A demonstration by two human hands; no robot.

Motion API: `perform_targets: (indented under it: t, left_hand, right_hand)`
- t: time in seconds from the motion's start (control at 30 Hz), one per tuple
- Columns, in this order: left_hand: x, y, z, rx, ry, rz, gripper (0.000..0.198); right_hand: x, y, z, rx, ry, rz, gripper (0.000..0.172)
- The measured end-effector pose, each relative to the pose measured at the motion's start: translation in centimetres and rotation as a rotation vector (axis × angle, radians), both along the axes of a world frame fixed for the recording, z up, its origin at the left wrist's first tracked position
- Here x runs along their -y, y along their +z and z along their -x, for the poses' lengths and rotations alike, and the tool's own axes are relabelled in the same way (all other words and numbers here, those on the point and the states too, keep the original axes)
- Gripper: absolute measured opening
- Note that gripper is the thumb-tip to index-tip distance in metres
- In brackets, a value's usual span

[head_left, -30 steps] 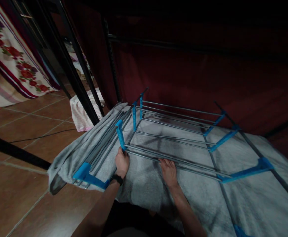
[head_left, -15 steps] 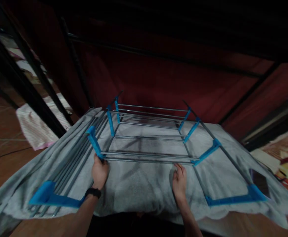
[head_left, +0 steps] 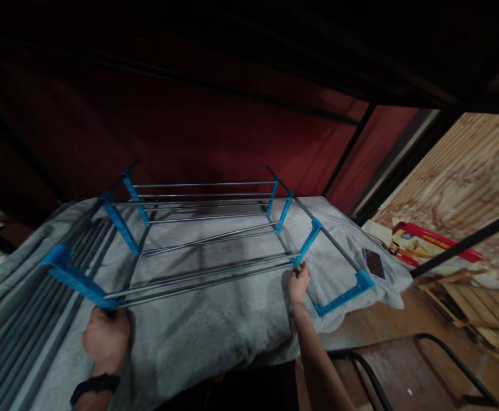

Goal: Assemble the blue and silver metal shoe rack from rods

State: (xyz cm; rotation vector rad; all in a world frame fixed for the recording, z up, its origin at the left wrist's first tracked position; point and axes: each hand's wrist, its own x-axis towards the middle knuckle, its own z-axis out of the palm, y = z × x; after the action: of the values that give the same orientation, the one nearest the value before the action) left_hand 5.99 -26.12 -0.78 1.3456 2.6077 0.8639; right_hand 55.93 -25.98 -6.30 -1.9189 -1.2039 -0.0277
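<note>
A partly built rack of grey metal tubes [head_left: 219,235] and blue plastic brackets lies on a grey cloth [head_left: 215,319]. My left hand [head_left: 106,337], with a dark wristband, is closed around the frame at the lower end of the near left blue bracket [head_left: 78,281]. At the opposite side, my right hand [head_left: 300,283] has its fingers closed on the frame just under the lower end of a right blue bracket [head_left: 308,242]. Crossbars span between the two sides. Another blue bracket [head_left: 346,294] sits nearer on the right side rail.
Several loose grey tubes [head_left: 31,325] lie on the cloth at the left. A phone [head_left: 374,264] rests near its right edge. Beyond are a red and yellow package [head_left: 429,245], a wooden slatted piece [head_left: 476,308] and a chair [head_left: 407,365]. Dark red fabric [head_left: 215,131] hangs behind.
The view has swung right, bringing the chair into sight. My right hand has moved from the near crossbar to the right bracket's lower end and closed there. My left hand stays at the left bracket.
</note>
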Motion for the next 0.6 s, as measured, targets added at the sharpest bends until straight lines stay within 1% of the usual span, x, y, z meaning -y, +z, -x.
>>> perform_targets:
  t: [0.1, 0.2, 0.3, 0.37, 0.5, 0.6]
  left_hand:
    - [0.12, 0.39, -0.35, 0.017, 0.003, 0.007, 0.024]
    - [0.06, 0.68, -0.65, 0.032, 0.033, 0.064, 0.024]
    - [-0.13, 0.53, -0.78, 0.018, 0.076, 0.131, 0.022]
    - [-0.21, 0.29, -0.84, -0.004, 0.086, 0.141, 0.024]
    - [-0.12, 0.18, -0.93, -0.025, 0.076, 0.145, 0.029]
    - [0.1, 0.37, -0.76, 0.042, 0.033, 0.139, 0.033]
  right_hand:
    - [0.11, 0.78, -0.16, -0.083, -0.079, -0.024, 0.062]
    - [0.14, 1.11, -0.11, -0.114, -0.079, -0.046, 0.057]
    - [0.03, 0.89, 0.01, -0.12, -0.085, -0.051, 0.057]
    - [-0.1, 0.64, -0.05, -0.154, -0.097, -0.057, 0.059]
    - [-0.2, 0.3, -0.7, -0.291, -0.087, -0.086, 0.06]
    - [0.25, 0.44, -0.82, -0.419, -0.057, -0.115, 0.057]
